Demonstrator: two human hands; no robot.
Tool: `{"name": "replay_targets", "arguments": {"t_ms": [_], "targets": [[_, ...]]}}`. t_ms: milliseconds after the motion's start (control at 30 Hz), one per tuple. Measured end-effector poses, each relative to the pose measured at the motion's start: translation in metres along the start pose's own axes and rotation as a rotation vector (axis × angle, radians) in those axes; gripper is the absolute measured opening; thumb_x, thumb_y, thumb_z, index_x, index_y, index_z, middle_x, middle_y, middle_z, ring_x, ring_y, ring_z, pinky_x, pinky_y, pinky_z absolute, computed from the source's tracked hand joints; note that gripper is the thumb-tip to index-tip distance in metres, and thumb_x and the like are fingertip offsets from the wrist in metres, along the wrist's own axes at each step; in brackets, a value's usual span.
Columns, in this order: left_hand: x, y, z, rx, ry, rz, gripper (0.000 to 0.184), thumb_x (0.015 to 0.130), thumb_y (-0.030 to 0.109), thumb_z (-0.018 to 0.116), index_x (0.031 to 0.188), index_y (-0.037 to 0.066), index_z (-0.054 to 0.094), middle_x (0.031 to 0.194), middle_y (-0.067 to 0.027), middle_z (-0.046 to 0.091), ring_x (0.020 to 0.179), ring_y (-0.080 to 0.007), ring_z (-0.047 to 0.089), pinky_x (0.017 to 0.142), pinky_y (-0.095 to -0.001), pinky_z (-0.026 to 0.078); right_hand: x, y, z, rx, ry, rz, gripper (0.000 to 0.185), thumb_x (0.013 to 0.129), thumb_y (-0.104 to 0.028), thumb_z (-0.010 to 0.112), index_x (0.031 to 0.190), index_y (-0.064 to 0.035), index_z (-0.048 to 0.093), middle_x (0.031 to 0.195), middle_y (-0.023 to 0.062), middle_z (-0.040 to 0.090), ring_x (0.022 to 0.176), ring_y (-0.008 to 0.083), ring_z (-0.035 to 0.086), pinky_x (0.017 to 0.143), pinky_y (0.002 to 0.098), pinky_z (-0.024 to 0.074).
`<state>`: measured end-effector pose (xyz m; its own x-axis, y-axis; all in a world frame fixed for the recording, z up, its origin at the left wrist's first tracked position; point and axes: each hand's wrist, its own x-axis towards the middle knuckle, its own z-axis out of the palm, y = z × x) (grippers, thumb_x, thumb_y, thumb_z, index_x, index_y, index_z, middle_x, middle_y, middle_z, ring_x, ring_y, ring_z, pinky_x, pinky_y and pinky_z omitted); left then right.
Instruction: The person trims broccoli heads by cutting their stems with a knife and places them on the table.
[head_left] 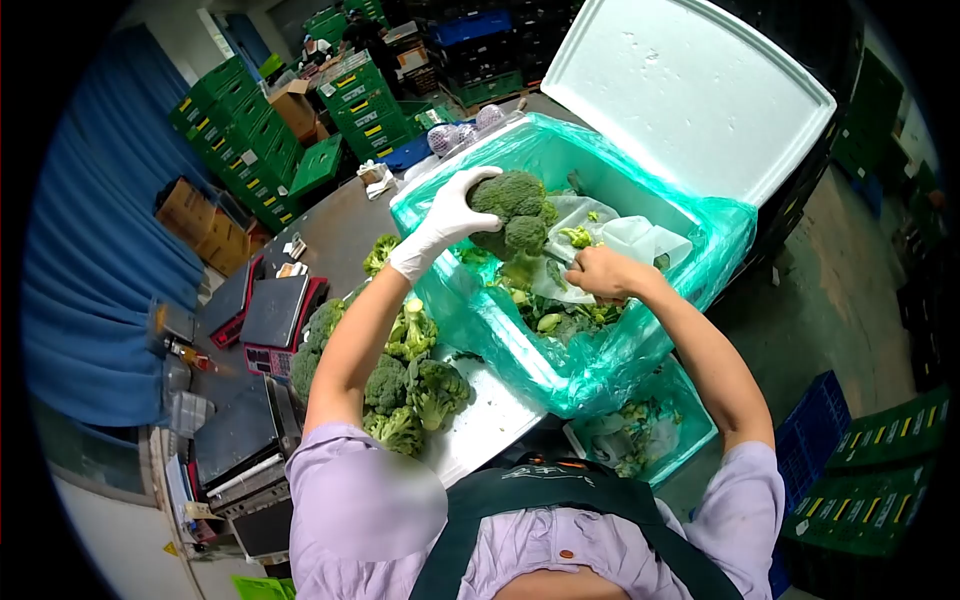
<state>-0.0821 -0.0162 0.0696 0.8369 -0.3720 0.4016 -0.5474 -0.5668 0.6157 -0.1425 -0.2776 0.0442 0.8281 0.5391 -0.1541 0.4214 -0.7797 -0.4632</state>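
Observation:
A large head of broccoli (pixel 515 208) is held by my left hand (pixel 455 218), which wears a white glove, above a foam box (pixel 640 185) lined with green plastic. Close by on the right, my bare right hand (pixel 603 274) has its fingers curled closed; what they hold, if anything, is hidden. Inside the box lie broccoli scraps (pixel 550 322) and a crumpled translucent bag (pixel 640 238). Several more broccoli heads (pixel 385 385) are piled left of the box, beside a white foam board (pixel 485 415).
The white foam lid (pixel 690 85) leans behind the box. A lower green-lined bin (pixel 690 425) with scraps stands near my apron. Scales (pixel 275 312) are on the left of the table (pixel 345 235). Stacked green crates (pixel 240 140) stand behind; a blue crate (pixel 815 430) is at right.

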Motion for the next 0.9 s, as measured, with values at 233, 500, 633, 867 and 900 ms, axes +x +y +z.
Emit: {"name": "replay_targets", "arguments": {"t_ms": [233,500,633,867,900], "targets": [[-0.004,-0.022,-0.031,-0.875,0.003,-0.414,0.071,0.072,0.035,0.059,0.135,0.011,0.040,0.127,-0.0091,0.048,0.110,-0.0256,0.052,0.087,-0.0525,0.045,-0.027,0.008,0.014,-0.010,0.146,-0.045,0.034,0.088,-0.026,0.049,0.093,0.0075,0.051,0.078,0.0304,0.060,0.077,0.0461,0.058,0.072,0.0510,0.0471],[-0.026,-0.019,-0.040,-1.426,0.167,-0.700,0.075,0.082,0.061,0.044,0.137,0.010,0.037,0.141,-0.0142,0.038,0.124,-0.0357,0.043,0.099,-0.0595,0.033,-0.055,0.017,0.003,-0.077,0.266,0.145,0.032,0.087,-0.028,0.052,0.092,0.0030,0.050,0.079,0.0307,0.060,0.076,0.0482,0.059,0.069,0.0535,0.0486],[-0.035,-0.010,-0.029,-1.530,0.159,-0.720,0.078,0.082,0.068,0.038,0.139,0.014,0.035,0.142,-0.0137,0.037,0.127,-0.0351,0.040,0.099,-0.0588,0.035,-0.039,0.030,0.020,0.025,0.514,0.155,0.029,0.087,-0.026,0.053,0.091,0.0034,0.050,0.074,0.0310,0.059,0.071,0.0493,0.059,0.066,0.0549,0.0483],[-0.045,-0.019,-0.016,-1.638,0.073,-0.573,0.078,0.085,0.068,0.029,0.140,0.012,0.031,0.141,-0.0162,0.036,0.123,-0.0368,0.044,0.091,-0.0525,0.048,-0.036,0.010,0.000,0.026,0.543,-0.024,0.029,0.087,-0.024,0.055,0.090,0.0043,0.049,0.067,0.0304,0.058,0.063,0.0477,0.058,0.057,0.0547,0.0460],[-0.046,-0.025,-0.013,-1.669,0.022,-0.553,0.078,0.085,0.069,0.030,0.139,0.012,0.032,0.137,-0.0173,0.040,0.115,-0.0366,0.050,0.081,-0.0475,0.053,-0.042,-0.001,0.000,0.041,0.538,-0.010,0.028,0.087,-0.024,0.054,0.090,0.0041,0.048,0.066,0.0300,0.058,0.061,0.0474,0.057,0.056,0.0542,0.0456]]}}
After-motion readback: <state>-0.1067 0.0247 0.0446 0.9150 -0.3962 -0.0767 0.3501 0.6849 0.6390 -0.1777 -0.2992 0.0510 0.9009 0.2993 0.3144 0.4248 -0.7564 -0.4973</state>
